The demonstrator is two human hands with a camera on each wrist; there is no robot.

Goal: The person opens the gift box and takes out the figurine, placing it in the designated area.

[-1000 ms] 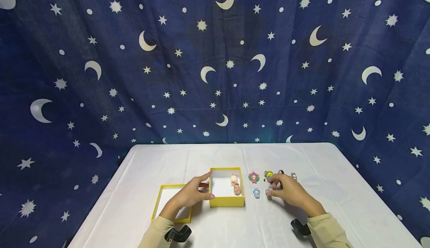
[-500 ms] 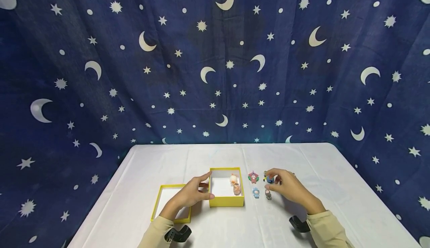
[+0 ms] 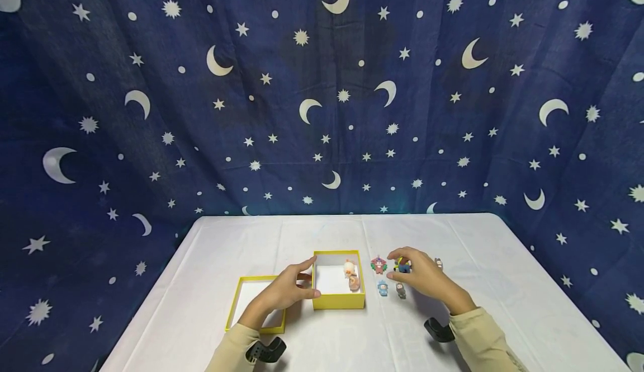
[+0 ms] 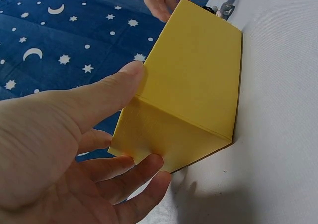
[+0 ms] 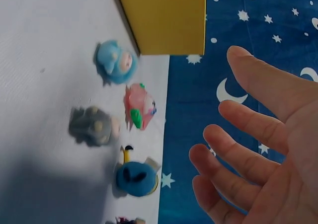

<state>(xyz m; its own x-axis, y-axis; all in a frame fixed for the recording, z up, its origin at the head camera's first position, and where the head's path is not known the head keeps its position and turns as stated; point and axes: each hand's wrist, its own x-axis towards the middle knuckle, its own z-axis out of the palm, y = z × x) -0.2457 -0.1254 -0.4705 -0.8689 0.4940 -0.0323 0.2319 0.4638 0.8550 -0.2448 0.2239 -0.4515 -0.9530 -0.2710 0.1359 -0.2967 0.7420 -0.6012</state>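
Note:
My left hand (image 3: 285,291) grips the left side of an open yellow box (image 3: 339,302), thumb at its front corner and fingers along the side (image 4: 174,139). Inside the box, two small pale figurines (image 3: 354,282) lie at the right. My right hand (image 3: 427,274) hovers above the toys to the box's right, fingers spread and holding nothing in the right wrist view. Below it are a yellow-and-blue figurine (image 5: 137,178), a grey one (image 5: 94,125), a pink-and-green one (image 5: 140,106) and a light-blue one (image 5: 115,62).
A yellow-rimmed box lid (image 3: 241,299) lies inner side up at the left, partly under my left forearm. Another small figurine (image 3: 439,263) shows behind my right hand. A white cloth (image 3: 322,344) covers the table, and a dark blue curtain (image 3: 322,109) hangs behind.
My right hand has moved left and a little up from over the grey and yellow-and-blue figurines, uncovering them. The left hand and the box have stayed in place.

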